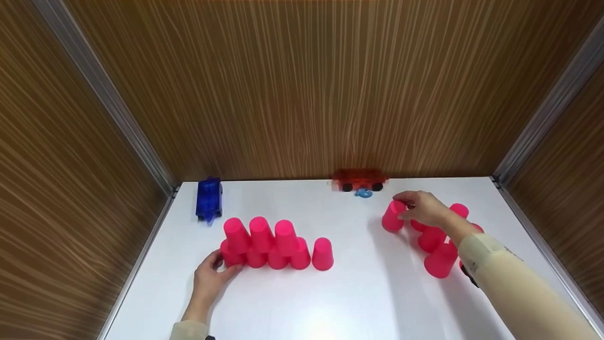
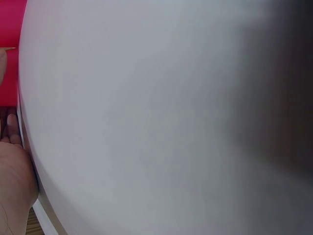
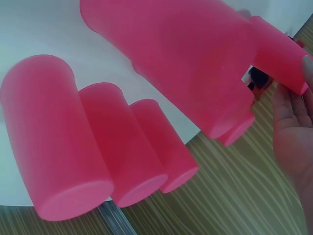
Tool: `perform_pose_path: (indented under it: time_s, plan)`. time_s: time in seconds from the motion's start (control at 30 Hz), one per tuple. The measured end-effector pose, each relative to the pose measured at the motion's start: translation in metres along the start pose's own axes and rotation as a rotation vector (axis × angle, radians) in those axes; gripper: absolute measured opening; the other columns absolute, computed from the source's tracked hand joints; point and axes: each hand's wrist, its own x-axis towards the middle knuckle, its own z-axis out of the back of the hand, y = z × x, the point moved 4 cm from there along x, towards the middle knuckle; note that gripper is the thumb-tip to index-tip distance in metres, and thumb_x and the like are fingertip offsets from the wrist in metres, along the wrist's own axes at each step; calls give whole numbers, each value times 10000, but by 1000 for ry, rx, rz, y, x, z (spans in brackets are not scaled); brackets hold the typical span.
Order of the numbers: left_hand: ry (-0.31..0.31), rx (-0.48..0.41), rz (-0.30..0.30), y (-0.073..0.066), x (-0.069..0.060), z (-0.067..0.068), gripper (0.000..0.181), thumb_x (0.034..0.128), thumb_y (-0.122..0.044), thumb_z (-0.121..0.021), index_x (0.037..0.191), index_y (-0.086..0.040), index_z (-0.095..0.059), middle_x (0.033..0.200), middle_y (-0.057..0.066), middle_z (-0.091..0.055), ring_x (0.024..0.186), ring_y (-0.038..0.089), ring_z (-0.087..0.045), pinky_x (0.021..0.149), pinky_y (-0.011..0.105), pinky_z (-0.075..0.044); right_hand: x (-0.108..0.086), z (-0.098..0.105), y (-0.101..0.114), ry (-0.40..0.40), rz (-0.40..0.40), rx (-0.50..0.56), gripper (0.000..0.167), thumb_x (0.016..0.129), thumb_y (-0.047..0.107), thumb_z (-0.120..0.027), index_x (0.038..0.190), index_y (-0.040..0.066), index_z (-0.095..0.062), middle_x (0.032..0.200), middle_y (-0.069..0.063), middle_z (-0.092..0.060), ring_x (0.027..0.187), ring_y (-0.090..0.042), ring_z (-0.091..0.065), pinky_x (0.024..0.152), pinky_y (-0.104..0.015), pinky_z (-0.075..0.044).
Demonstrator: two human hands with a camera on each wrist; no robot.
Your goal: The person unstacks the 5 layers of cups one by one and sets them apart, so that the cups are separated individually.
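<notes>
Pink, likely light and slick

Head: the left hand [image 1: 207, 279] curls round the stack [image 1: 262, 236]'s lower end cup [image 1: 232, 257]; the right hand [image 1: 423, 209] pinches a second cup [image 1: 392, 219] near its narrow top — squeeze gently. Left wrist: grip mostly cropped. Right wrist: loose cups [image 3: 56, 139] beside the second cup.

A two-tier stack [image 1: 264, 242] of bright-pink inverted cups stands three over four. Just right of it is a lone cup [image 1: 322, 255]; well right, an inverted cup [image 1: 393, 220] pinched by the right hand [image 1: 427, 211], beside more clustered cups [image 1: 433, 240].
</notes>
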Motion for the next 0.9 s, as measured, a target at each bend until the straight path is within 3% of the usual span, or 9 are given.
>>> perform_pose_path:
  time_s: [0.33, 0.57, 0.9]
  plan:
    - [-9, 1, -12, 2, 0, 0, 805, 851, -345, -920, 1503, -34, -564, 1513, 196, -578, 1433, 379, -512, 1191, 493, -431, 3, -5, -5, 7, 7, 1, 779, 881, 175, -879, 1561, 134, -501, 1465, -181, -538, 1330, -427, -514, 982, -444, -604]
    - [-25, -2, -68, 1, 0, -1, 775, 851, -301, -926, 1480, -7, -581, 1476, 205, -606, 1399, 370, -551, 1173, 460, -451, 6, -8, -7, 8, -12, -2, 776, 882, 180, -878, 1560, 121, -507, 1450, -198, -539, 1331, -435, -508, 949, -438, -619]
    - [-29, 11, -54, 1, 1, 0, 776, 853, -309, -922, 1480, -6, -579, 1482, 207, -602, 1407, 369, -544, 1178, 465, -447, 3, -8, -10, -7, -7, 14, 809, 896, 173, -864, 1598, 136, -464, 1506, -193, -506, 1361, -444, -490, 991, -439, -602]
